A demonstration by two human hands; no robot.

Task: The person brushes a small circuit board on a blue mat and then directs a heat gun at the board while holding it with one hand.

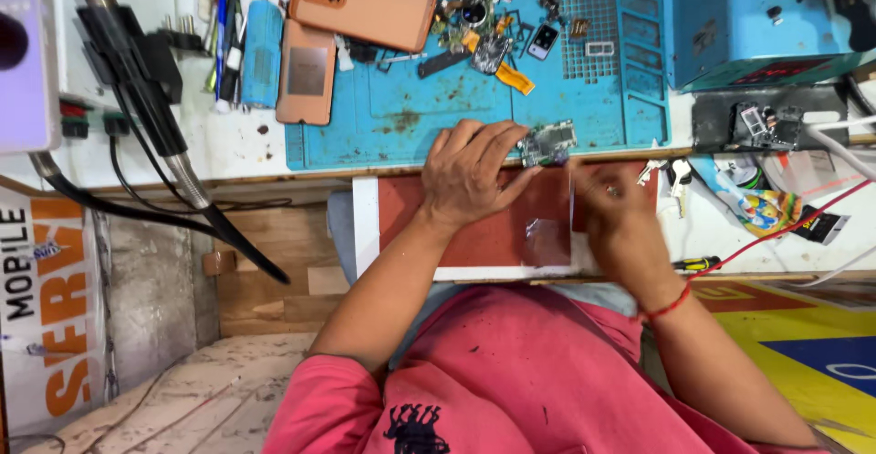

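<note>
My left hand (467, 173) grips a small green circuit board (548, 142) at the near edge of the blue work mat (401, 121), fingers closed on the board's left side. My right hand (613, 208) is blurred, just right of the board and below it, fingers curled; what it holds cannot be made out. Both hands hover over a red-brown tray (484, 230) with a white rim that lies in front of me. A red thread is tied around my right wrist.
Two orange phone cases (362, 0) and loose phone parts (479, 20) lie at the mat's far side. A blue machine (757, 16) stands at right, a black hose (173, 157) at left. Keys (673, 176), a screwdriver (695, 263) and a red wire (785, 226) lie to the right.
</note>
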